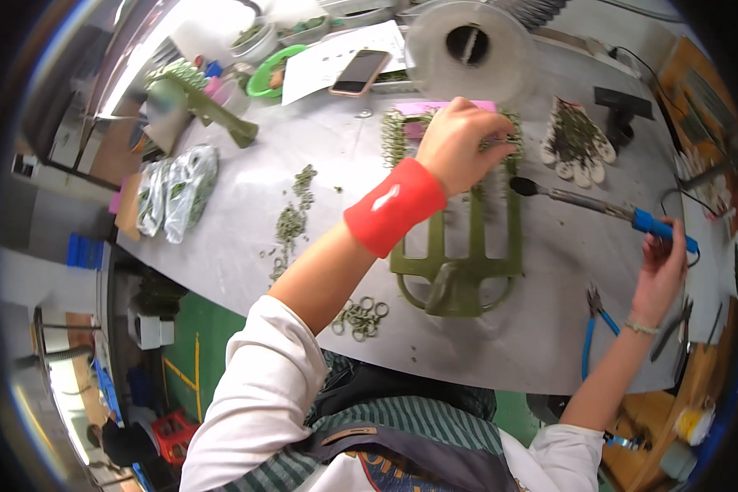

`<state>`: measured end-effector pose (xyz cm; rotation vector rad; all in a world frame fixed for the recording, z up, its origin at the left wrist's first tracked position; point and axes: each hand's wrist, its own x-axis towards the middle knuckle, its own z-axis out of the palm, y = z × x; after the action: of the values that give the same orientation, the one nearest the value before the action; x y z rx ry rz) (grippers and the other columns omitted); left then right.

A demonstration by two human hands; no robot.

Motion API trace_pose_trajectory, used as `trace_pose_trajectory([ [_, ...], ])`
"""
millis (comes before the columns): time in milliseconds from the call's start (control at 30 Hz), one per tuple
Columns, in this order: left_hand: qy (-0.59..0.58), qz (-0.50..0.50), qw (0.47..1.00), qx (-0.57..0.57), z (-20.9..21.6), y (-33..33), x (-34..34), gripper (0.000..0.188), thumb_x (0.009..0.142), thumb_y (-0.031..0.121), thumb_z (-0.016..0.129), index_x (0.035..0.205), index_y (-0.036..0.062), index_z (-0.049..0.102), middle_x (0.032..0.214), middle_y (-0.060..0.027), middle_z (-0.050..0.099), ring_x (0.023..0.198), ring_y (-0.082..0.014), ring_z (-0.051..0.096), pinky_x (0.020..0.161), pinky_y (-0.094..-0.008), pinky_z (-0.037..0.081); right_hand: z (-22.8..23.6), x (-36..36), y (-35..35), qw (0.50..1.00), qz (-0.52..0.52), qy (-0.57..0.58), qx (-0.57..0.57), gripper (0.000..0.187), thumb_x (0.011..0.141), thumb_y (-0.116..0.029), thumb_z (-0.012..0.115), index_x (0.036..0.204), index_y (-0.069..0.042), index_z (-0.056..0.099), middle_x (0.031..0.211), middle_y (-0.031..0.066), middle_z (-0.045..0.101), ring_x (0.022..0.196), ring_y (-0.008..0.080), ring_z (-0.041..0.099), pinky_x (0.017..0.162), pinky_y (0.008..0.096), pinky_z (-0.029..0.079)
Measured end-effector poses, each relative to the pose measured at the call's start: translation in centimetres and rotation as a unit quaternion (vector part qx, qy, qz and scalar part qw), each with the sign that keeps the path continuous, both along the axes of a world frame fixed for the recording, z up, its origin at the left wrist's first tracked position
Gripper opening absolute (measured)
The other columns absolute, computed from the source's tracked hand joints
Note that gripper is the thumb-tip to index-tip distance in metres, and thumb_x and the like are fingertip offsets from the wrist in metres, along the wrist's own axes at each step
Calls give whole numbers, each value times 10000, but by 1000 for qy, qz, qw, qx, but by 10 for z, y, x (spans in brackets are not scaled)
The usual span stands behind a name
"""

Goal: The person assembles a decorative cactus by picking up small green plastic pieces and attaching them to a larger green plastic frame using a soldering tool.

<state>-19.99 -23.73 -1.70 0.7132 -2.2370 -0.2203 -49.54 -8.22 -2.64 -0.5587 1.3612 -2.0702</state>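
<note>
My left hand (466, 141), with a red wristband (395, 207), is over the far end of an olive-green pronged frame (459, 279). Thumb and fingers are pinched together on a small piece that I cannot make out. Rows of small green parts (394, 139) line the frame's prongs, and a pink block (414, 123) sits at its far end, partly hidden by the hand. At the right my right hand (664, 266) grips a soldering iron (590, 202) by its blue handle. Its dark tip points left, close to the frame's right side.
Green rings (361, 320) lie near the front edge, and small green parts (291, 223) are heaped at left. Blue-handled pliers (599, 316), a patterned glove (576, 141) and a black stand (621, 115) are at right. A clear round hood (470, 78), phone (361, 72) and plastic bag (176, 197) lie beyond.
</note>
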Motion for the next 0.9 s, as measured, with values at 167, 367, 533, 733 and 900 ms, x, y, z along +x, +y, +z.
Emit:
trace_pose_trajectory([
  [167, 22, 228, 955, 190, -1, -26, 156, 165, 844, 161, 665, 933, 24, 637, 809, -45, 675, 759, -113, 628, 696, -275, 508, 4, 14, 2, 1000, 10, -8, -4, 247, 879, -237, 633, 973, -8, 638, 820, 25, 636, 626, 70, 592, 551, 156, 488],
  [367, -273, 434, 804, 300, -29, 18, 269, 378, 727, 408, 739, 840, 55, 672, 869, -155, 678, 853, -282, 639, 780, -365, 492, 2, 10, 8, 1000, 12, -9, -3, 257, 883, -245, 629, 989, -11, 635, 832, 22, 636, 635, 63, 593, 547, 147, 492],
  [533, -133, 408, 819, 380, -66, 35, 284, 291, 759, 289, 747, 824, 17, 670, 772, -61, 654, 735, -129, 595, 668, -271, 469, 8, 11, 11, 1000, 19, 0, -4, 263, 881, -252, 631, 985, -11, 639, 826, 20, 634, 649, 60, 597, 556, 149, 504],
  [733, 122, 320, 851, 398, -43, 30, 251, 161, 781, 114, 720, 882, -1, 670, 807, -33, 675, 709, -86, 598, 665, -235, 489, 12, 15, 15, 1000, 4, 5, 0, 248, 884, -240, 630, 967, -7, 642, 795, 25, 636, 647, 71, 609, 573, 164, 520],
  [900, 80, 159, 943, 282, 6, 40, 146, 187, 855, 51, 642, 1023, -25, 669, 890, -52, 677, 758, -90, 615, 698, -224, 502, 13, 15, 14, 999, 29, 16, -18, 238, 879, -217, 637, 935, 14, 637, 811, 58, 655, 633, 104, 632, 588, 200, 548],
])
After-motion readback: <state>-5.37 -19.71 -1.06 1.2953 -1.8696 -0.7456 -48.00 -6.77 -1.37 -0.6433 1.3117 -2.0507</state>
